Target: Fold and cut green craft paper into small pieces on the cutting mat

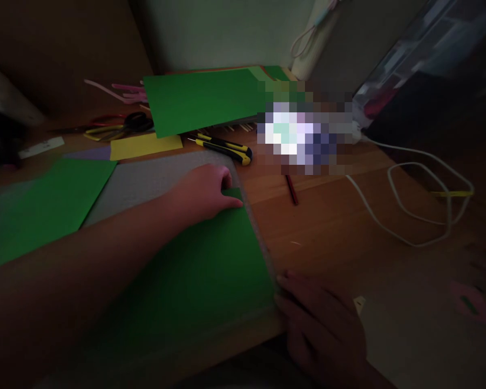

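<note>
A green sheet (pixel 210 270) lies on a grey mat (pixel 133 181) at the desk's front. My left hand (pixel 206 192) reaches across it, thumb and curled fingers at the sheet's far right corner, pinching the edge. Low on the right, my right hand (pixel 322 319) rests by the sheet's near right corner, fingertips touching the mat's edge; its fingers are extended and nothing shows in it. Another green sheet (pixel 52 200) lies on the mat at the left, partly behind my left forearm.
A yellow-black cutter (pixel 224 148), yellow paper (pixel 146 147), scissors (pixel 105 129) and stacked green sheets (pixel 206 97) lie behind the mat. Rightward are a dark red stick (pixel 291 190), a pixelated bright object (pixel 287 132) and a looped white cable (pixel 389 229).
</note>
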`<state>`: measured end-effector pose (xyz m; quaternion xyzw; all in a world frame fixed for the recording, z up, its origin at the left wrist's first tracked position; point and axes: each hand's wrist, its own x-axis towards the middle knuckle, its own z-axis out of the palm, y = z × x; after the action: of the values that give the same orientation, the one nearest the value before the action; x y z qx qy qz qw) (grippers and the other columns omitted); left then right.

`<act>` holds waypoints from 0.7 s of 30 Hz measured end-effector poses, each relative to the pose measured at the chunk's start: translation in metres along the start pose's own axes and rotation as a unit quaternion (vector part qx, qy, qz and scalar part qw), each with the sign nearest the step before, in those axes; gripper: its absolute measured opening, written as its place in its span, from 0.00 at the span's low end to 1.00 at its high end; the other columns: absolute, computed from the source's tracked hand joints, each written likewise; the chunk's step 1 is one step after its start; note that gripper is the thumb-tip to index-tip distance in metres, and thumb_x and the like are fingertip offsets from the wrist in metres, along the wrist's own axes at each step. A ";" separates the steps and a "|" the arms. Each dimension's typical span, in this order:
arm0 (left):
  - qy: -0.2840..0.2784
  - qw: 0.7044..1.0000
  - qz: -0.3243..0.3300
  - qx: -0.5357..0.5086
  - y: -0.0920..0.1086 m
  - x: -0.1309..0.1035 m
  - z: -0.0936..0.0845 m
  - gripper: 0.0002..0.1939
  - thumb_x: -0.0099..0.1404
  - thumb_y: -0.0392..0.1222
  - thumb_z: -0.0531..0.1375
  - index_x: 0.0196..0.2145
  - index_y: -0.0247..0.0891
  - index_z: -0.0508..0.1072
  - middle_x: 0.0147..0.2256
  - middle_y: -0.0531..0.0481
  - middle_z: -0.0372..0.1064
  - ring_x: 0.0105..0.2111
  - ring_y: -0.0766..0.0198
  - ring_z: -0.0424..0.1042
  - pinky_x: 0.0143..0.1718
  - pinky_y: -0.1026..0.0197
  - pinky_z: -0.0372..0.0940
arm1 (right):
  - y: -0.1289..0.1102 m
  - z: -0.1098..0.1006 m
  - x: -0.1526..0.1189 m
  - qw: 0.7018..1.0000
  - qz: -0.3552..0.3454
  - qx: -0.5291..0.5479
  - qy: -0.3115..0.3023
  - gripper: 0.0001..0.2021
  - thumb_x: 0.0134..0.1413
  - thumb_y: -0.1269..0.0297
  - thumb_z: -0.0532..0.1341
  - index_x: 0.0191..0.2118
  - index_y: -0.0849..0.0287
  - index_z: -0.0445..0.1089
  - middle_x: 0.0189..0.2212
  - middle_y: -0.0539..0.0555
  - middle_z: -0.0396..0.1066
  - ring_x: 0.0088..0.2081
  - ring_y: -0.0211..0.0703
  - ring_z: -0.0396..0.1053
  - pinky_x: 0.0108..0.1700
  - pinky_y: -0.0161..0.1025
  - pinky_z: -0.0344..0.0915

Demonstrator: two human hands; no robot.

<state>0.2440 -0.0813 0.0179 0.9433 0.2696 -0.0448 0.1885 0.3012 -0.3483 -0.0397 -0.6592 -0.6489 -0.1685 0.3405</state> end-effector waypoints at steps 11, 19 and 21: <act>0.026 1.000 -0.010 0.010 0.004 -0.007 0.004 0.18 0.54 0.55 0.61 0.35 0.39 0.67 0.37 0.48 0.70 0.35 0.57 0.68 0.33 0.59 0.61 | 0.000 0.000 -0.002 1.000 0.005 -0.014 0.001 0.12 0.47 0.76 0.54 0.34 0.59 0.72 0.35 0.54 0.78 0.41 0.42 0.75 0.43 0.39 0.69; 0.011 1.000 -0.022 -0.004 0.005 -0.005 0.002 0.19 0.53 0.55 0.62 0.35 0.38 0.67 0.35 0.47 0.70 0.33 0.57 0.68 0.28 0.59 0.58 | 0.000 0.001 -0.002 1.000 0.002 -0.006 0.003 0.12 0.47 0.77 0.54 0.34 0.61 0.73 0.35 0.57 0.77 0.41 0.43 0.74 0.43 0.40 0.67; 0.013 1.000 -0.022 -0.004 0.005 -0.005 0.002 0.19 0.53 0.55 0.62 0.34 0.38 0.67 0.35 0.47 0.70 0.33 0.57 0.68 0.28 0.59 0.57 | -0.001 0.002 -0.002 1.000 0.008 0.000 0.005 0.12 0.47 0.78 0.54 0.33 0.62 0.73 0.35 0.57 0.77 0.42 0.43 0.74 0.44 0.41 0.67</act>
<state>0.2420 -0.0886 0.0182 0.9369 0.2927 -0.0350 0.1879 0.2997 -0.3487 -0.0426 -0.6639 -0.6415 -0.1691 0.3452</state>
